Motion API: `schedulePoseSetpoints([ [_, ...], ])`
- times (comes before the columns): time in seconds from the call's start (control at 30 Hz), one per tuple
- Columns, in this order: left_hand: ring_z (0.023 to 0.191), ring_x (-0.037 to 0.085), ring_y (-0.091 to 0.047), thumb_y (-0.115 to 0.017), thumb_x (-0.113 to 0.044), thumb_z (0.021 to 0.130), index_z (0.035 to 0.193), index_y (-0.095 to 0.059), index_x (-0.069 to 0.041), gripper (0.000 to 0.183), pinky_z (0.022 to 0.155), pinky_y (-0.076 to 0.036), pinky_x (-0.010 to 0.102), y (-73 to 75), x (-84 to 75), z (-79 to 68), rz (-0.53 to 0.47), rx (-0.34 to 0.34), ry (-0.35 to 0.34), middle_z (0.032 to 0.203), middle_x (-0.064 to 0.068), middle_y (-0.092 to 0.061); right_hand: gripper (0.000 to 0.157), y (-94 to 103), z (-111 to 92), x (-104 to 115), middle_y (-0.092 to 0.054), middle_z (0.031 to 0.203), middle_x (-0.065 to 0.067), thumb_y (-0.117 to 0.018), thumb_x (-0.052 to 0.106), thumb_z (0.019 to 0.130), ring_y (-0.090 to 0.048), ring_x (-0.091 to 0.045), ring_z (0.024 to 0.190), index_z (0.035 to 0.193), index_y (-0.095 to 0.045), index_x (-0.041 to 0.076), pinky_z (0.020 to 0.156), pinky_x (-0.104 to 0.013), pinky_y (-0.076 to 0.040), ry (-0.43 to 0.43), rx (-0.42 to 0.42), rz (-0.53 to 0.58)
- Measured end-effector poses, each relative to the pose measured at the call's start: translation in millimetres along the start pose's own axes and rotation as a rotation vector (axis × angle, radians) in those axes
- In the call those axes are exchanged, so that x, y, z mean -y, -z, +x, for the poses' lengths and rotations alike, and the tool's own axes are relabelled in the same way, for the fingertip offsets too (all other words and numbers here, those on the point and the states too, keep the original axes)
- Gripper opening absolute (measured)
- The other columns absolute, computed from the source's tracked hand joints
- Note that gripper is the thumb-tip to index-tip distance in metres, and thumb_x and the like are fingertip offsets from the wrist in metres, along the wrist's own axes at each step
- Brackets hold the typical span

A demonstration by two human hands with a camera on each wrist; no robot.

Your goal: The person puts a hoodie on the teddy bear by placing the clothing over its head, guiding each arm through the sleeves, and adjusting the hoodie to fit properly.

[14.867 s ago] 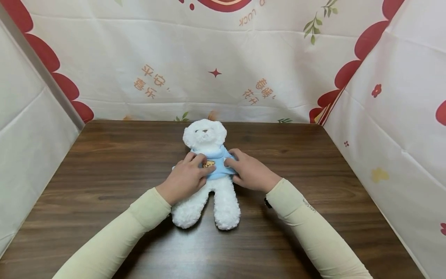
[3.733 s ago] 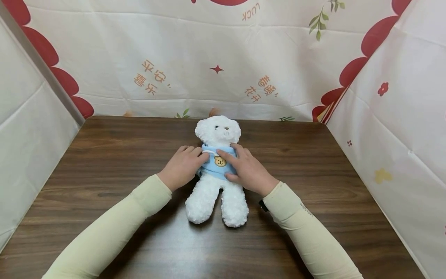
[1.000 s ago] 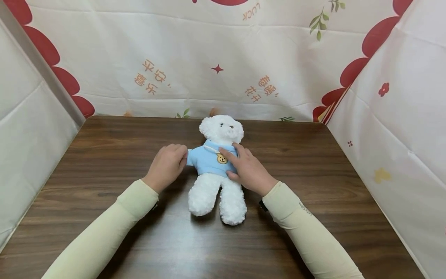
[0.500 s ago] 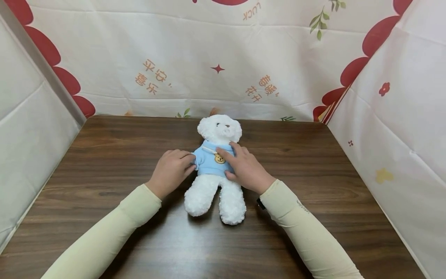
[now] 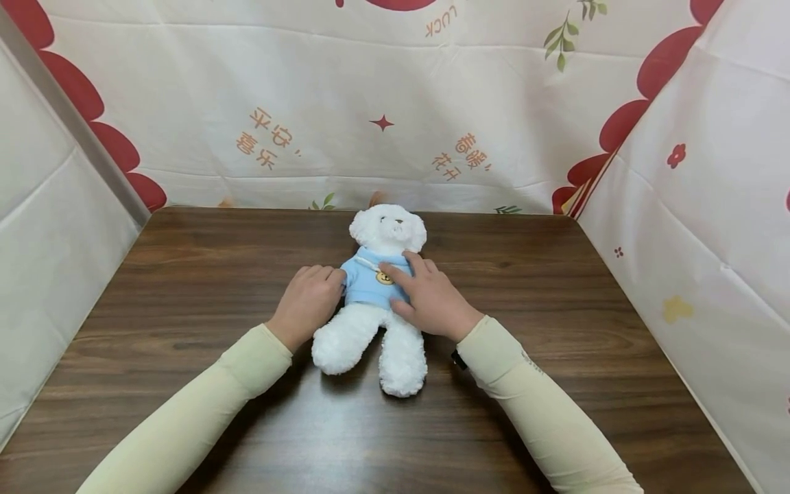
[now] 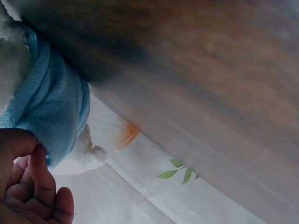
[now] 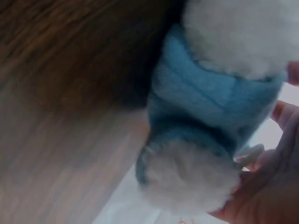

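Observation:
A white plush teddy bear (image 5: 390, 233) lies face up, wearing a light blue sweatshirt (image 5: 364, 288) with a white cord and a bear-face patch. At the sleeve on the bear's left side in the head view, my left hand (image 5: 310, 298) pinches the cloth. The left wrist view has that hand (image 6: 28, 186) with thumb and forefinger on the blue fabric (image 6: 56, 102). My right hand (image 5: 435, 302) rests spread on the chest, forefinger over part of the patch and thumb near the hem. In the right wrist view, a white paw (image 7: 187, 175) pokes out of a sleeve beside this hand (image 7: 271, 191).
The brown wood-grain table (image 5: 185, 295) extends under and around the bear. A white printed cloth (image 5: 333, 89) hangs behind its far edge, with further white cloth (image 5: 697, 226) on the right and white panelling (image 5: 62, 178) on the left.
Since a second ago, my left hand has moved right with the sleeve, closer to the bear's body. The bear's legs have swung slightly left. My right hand stays on the chest.

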State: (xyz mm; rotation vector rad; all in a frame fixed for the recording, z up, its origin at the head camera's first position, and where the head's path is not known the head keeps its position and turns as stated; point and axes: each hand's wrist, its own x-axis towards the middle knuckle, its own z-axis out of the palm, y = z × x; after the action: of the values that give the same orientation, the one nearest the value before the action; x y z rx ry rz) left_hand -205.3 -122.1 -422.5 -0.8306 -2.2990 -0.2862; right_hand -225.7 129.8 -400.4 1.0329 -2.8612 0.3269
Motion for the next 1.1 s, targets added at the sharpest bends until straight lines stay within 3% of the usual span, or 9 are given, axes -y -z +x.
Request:
schedulePoseSetpoints([
  [0.17,0.056,0.023,-0.050,-0.062,0.005,0.088,0.080,-0.057,-0.002,0.012,0.053,-0.041,0.035,1.2,1.9,1.7,-0.021,0.031,-0.001,0.066,0.007,-0.053,0.053,-1.1,5.0,3.1,-0.034,0.145,-0.028,-0.053,0.047,0.101,-0.045,-0.047,0.122,0.146,-0.050,0.020,0.096,-0.055,-0.044,-0.036,-0.024,0.049],
  [0.43,0.062,0.024,-0.057,-0.073,0.002,0.083,0.081,-0.062,-0.003,0.012,0.059,-0.046,0.039,5.7,8.2,-4.2,-0.105,0.019,0.075,0.070,0.005,-0.061,0.054,-0.8,6.0,6.6,-0.036,0.144,-0.028,-0.059,0.046,0.098,-0.046,-0.045,0.120,0.144,-0.051,0.019,0.092,-0.052,-0.047,-0.063,-0.031,0.047],
  [0.73,0.068,0.026,-0.060,-0.077,-0.006,0.085,0.079,-0.068,-0.005,0.011,0.062,-0.046,0.040,10.0,7.2,-4.4,-0.033,0.078,0.076,0.079,0.007,-0.066,0.053,-1.7,4.8,6.4,-0.036,0.143,-0.028,-0.060,0.044,0.097,-0.047,-0.045,0.119,0.143,-0.051,0.018,0.092,-0.052,-0.047,-0.039,-0.036,0.037],
  [1.1,0.061,0.025,-0.060,-0.083,-0.008,0.079,0.077,-0.060,-0.007,0.023,0.057,-0.044,0.038,10.8,0.0,3.9,-0.006,0.124,0.112,0.067,0.005,-0.061,0.053,-1.8,4.0,6.9,-0.038,0.142,-0.028,-0.061,0.044,0.097,-0.048,-0.045,0.117,0.142,-0.053,0.018,0.093,-0.052,-0.047,-0.010,-0.055,-0.007],
])
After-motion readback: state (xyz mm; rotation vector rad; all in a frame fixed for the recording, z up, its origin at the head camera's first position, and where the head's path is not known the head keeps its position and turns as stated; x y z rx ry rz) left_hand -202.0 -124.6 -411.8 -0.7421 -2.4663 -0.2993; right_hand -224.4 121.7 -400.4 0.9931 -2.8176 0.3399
